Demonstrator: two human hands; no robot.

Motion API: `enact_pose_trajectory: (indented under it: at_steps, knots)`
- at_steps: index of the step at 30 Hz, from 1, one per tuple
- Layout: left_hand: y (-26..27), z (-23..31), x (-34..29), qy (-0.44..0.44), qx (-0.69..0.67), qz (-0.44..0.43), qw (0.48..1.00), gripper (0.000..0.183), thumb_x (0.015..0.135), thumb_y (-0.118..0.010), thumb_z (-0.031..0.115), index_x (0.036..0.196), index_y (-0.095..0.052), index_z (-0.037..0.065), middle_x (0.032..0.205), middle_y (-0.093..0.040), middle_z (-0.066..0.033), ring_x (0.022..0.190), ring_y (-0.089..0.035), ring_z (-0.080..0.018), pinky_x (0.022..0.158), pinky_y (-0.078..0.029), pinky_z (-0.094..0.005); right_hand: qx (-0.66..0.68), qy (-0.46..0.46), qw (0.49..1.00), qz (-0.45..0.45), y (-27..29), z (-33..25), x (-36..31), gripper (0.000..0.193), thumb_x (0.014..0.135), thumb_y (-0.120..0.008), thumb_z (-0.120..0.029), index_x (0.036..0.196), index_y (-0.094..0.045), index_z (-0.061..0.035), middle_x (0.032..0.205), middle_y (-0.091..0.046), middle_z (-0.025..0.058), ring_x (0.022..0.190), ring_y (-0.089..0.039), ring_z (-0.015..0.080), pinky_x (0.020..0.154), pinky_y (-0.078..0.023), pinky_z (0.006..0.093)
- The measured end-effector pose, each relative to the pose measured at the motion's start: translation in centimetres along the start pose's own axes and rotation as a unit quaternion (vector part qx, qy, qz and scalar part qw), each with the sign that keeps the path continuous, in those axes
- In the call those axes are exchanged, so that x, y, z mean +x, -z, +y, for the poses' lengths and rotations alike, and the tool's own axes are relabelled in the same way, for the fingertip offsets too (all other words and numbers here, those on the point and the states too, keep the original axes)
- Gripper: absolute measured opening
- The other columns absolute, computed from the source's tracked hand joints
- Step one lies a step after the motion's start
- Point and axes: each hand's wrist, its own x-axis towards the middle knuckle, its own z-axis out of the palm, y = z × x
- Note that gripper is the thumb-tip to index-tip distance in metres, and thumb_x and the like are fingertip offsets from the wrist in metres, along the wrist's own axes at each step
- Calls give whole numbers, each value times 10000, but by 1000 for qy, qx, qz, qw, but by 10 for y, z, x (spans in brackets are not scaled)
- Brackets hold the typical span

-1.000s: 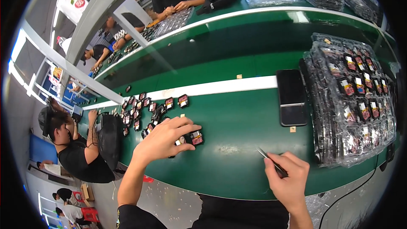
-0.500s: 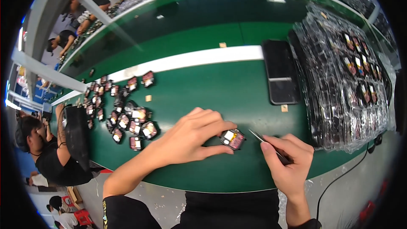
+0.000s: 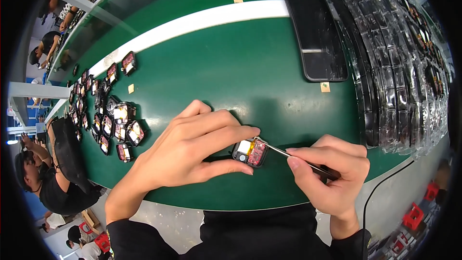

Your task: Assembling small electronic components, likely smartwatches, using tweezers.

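Fingers (image 3: 294,164) of the right hand (image 3: 332,176) pinch slim tweezers (image 3: 315,167), the point at the upper edge of a black-cased module (image 3: 251,152) just below the frame's centre; whether it touches is too small to tell. Thumb and forefinger of the left hand (image 3: 185,152) close around the module from above and below. Its red board and yellow strip lie bare, so a slipping point could, I judge, scratch or tear them; a loose left grip might let the case swivel on the smooth green table (image 3: 207,63). Similar modules (image 3: 135,133) crowd the left of the frame, a phone (image 3: 317,34) lies upper right, and stacked plastic trays (image 3: 392,77) fill the right edge.
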Motion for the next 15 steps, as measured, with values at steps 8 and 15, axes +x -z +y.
enact_pose_trajectory:
  at_steps: [8, 15]
  knots:
    - [-2, -5, 4, -3, -9, 16, 1000, 669, 637, -1021, 436, 1152, -842, 48, 894, -773, -19, 772, -663, -181, 785, -361, -360, -77, 46, 996, -16, -9, 2, 5, 217, 750, -854, 83, 955, -828, 14, 682, -631, 15, 464, -508, 114, 432, -356, 268]
    - [0, -7, 4, -1, -6, 5, 1000, 673, 633, -1020, 444, 1145, -847, 42, 882, -774, -24, 768, -664, -187, 788, -364, -360, -77, 71, 994, -17, -13, 6, 6, 258, 730, -857, 99, 975, -806, 33, 712, -630, 39, 494, -558, 153, 440, -404, 296]
